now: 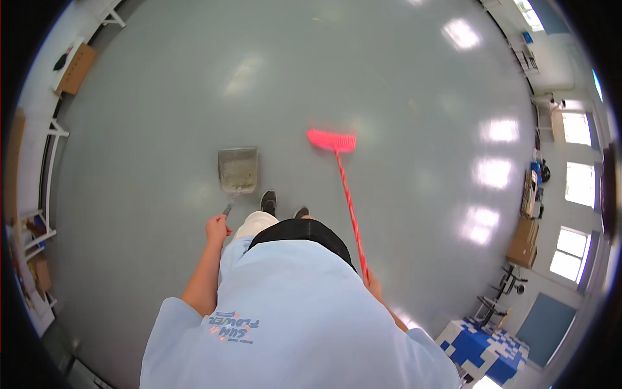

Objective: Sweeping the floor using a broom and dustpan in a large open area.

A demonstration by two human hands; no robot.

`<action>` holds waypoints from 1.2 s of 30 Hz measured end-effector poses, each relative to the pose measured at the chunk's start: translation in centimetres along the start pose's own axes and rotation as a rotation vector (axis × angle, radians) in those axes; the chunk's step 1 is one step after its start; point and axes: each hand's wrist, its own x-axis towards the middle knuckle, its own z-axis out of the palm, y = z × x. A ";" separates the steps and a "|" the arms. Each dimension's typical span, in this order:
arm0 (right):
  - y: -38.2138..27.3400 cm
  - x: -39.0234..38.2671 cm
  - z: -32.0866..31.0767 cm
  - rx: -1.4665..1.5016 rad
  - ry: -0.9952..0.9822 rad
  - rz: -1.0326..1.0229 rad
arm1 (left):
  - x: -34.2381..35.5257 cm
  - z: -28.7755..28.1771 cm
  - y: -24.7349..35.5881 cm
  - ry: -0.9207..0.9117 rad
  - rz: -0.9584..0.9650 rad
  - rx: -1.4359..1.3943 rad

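My left hand is closed around the handle of a grey dustpan, out in front of my left foot. Its pan looks scuffed and dusty inside. On my right side, my right hand grips the red striped stick of a broom, with part of the fingers hidden behind my shirt. The broom's pink bristle head lies ahead and to the right of the dustpan, apart from it, and is slightly blurred.
Grey glossy floor stretches around me. White-legged tables and a cardboard box line the left wall. Along the right stand cardboard boxes, a table with a blue-and-white cloth and shelves. My dark shoes are close behind the dustpan.
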 end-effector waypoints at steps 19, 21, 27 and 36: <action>-8.2 22.8 -8.6 0.075 -0.023 0.027 | 2.2 7.7 10.0 0.022 -0.011 0.039; -10.4 27.6 -11.3 0.045 -0.006 -0.072 | 2.1 8.8 11.3 0.025 0.009 0.032; -16.2 34.8 -17.5 0.056 -0.070 -0.122 | 1.7 11.6 15.1 0.096 0.015 -0.087; -16.5 39.1 -19.2 0.225 -0.308 -0.042 | 1.7 13.1 19.0 0.083 0.008 -0.189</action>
